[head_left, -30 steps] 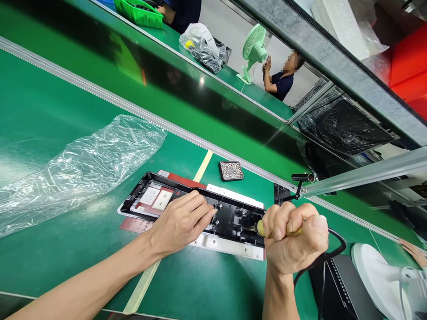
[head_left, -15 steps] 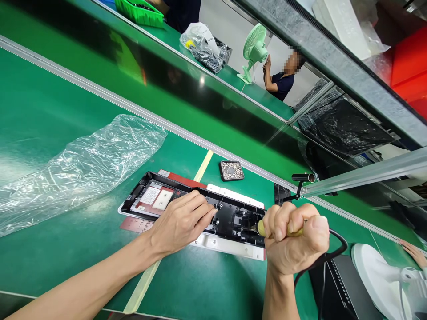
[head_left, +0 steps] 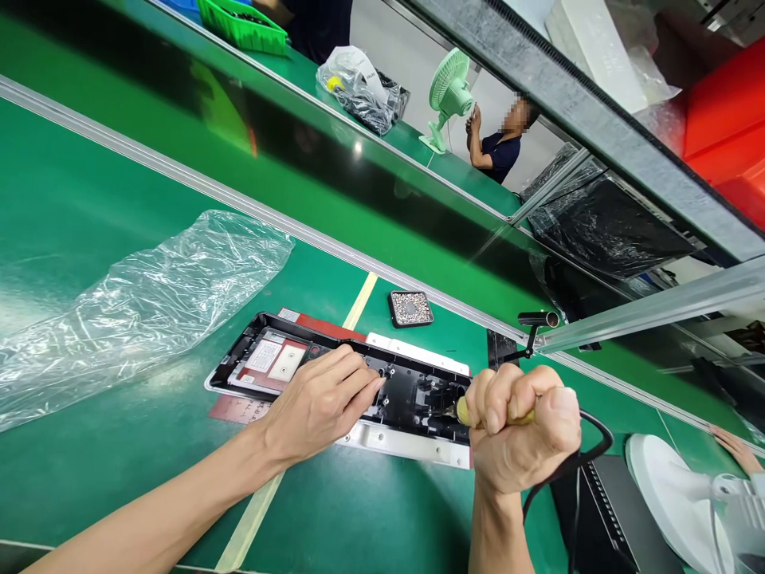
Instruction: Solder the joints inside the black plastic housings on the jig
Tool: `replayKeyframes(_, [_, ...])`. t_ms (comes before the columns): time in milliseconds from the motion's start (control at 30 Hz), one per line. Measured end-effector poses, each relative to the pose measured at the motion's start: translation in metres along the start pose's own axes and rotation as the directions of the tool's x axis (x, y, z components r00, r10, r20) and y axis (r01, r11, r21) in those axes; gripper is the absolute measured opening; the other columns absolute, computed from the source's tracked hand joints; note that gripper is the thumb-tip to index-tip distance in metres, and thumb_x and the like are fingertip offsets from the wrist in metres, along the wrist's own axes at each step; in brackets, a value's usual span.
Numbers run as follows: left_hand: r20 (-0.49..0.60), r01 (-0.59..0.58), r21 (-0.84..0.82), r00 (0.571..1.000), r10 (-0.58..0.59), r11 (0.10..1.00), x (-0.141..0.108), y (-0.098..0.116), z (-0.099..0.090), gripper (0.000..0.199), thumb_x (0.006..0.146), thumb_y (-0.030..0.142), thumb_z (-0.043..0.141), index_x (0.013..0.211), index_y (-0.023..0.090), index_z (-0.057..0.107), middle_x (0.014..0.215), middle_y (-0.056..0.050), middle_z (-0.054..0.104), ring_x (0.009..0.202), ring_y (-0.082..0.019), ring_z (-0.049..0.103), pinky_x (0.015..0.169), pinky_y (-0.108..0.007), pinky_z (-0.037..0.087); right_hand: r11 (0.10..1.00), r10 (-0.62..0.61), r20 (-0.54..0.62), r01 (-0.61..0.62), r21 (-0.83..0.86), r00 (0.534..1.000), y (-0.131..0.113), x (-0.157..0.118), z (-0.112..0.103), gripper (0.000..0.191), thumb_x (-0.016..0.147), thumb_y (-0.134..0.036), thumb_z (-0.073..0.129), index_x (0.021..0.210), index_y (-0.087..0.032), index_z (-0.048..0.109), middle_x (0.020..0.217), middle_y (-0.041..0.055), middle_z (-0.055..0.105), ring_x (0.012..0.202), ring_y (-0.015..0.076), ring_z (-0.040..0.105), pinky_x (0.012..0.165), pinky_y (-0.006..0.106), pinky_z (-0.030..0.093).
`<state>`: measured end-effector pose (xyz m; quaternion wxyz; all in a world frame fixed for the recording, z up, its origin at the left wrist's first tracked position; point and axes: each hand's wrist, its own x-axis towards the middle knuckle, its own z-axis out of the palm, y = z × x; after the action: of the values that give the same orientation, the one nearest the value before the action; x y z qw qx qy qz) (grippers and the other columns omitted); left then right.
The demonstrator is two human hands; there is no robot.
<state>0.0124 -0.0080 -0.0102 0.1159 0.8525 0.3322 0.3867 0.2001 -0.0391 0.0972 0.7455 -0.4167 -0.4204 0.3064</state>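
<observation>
A long black plastic housing (head_left: 412, 402) lies across a red-brown base with white rails. Its left end frames a window with a white label and a pale plate. My left hand (head_left: 326, 399) rests over the middle of the housing, fingers curled and pressed together; whatever they hold, if anything, is hidden. My right hand (head_left: 519, 430) grips a yellow-handled powered screwdriver (head_left: 462, 410) with a black cord, held in a fist at the housing's right end. The tool's tip points into the housing there; the exact contact spot is too dark to make out.
A small black tray of screws (head_left: 410, 308) stands behind the housing. A clear plastic bag (head_left: 143, 295) spreads over the left of the green table. At right are a metal post (head_left: 657, 307), a white round-based stand (head_left: 666, 494) and another person's hand (head_left: 735, 450). A co-worker sits beyond the partition.
The whole view has shifted slightly. Both hands, the screwdriver and the housing keep nearly the same places relative to each other.
</observation>
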Motion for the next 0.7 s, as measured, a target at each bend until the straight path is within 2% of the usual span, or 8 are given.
replayKeyframes(267, [0.004,0.012,0.004,1.0,-0.012,1.0,0.0007,0.0015,-0.0027,0.013,0.097,0.016,0.054,0.09,0.017,0.065,0.083,-0.004,0.063,0.079,-0.018,0.056,0.073,-0.036,0.049,1.0,-0.001,0.001,0.001,-0.005,1.0,-0.0018,-0.0008,0.0005,0.041,0.09,-0.037,0.053,0.054,-0.02,0.041,0.039,-0.0076,0.036,0.033,0.0058,0.027,0.032,0.018,0.028])
replayKeyframes(700, [-0.001,-0.033,0.039,0.999,0.033,0.999,0.001,0.0002,-0.0013,0.013,0.097,0.015,0.053,0.091,0.017,0.064,0.08,-0.004,0.063,0.077,-0.017,0.055,0.071,-0.035,0.048,1.0,-0.001,0.003,0.001,0.004,1.0,-0.0022,-0.0003,0.0025,0.041,0.09,-0.034,0.05,0.054,-0.02,0.04,0.039,-0.0069,0.036,0.034,0.0061,0.025,0.032,0.019,0.026])
